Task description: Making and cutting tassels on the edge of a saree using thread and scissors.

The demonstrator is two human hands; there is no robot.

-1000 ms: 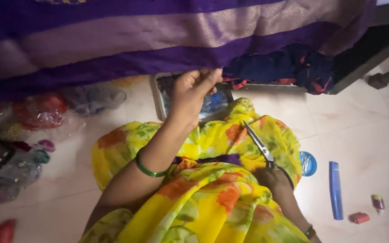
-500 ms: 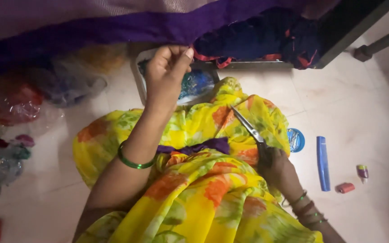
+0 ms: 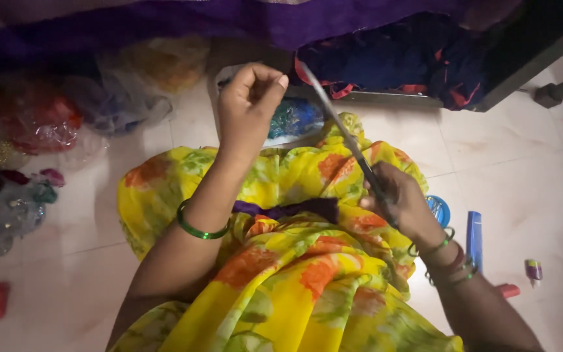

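Scissors [image 3: 346, 140] sat gripped in the right hand [image 3: 402, 202], blades angled up toward the purple cloth [image 3: 333, 23]; left hand [image 3: 249, 104] was pinched shut, contents unclear; I'd keep things taut, snip close.

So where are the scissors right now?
In the head view, the scissors are right of centre, held in the right hand above the yellow flowered cloth, blades pointing up-left toward the raised left hand.

Clear plastic packets [image 3: 40, 130] heaped on floor, far left
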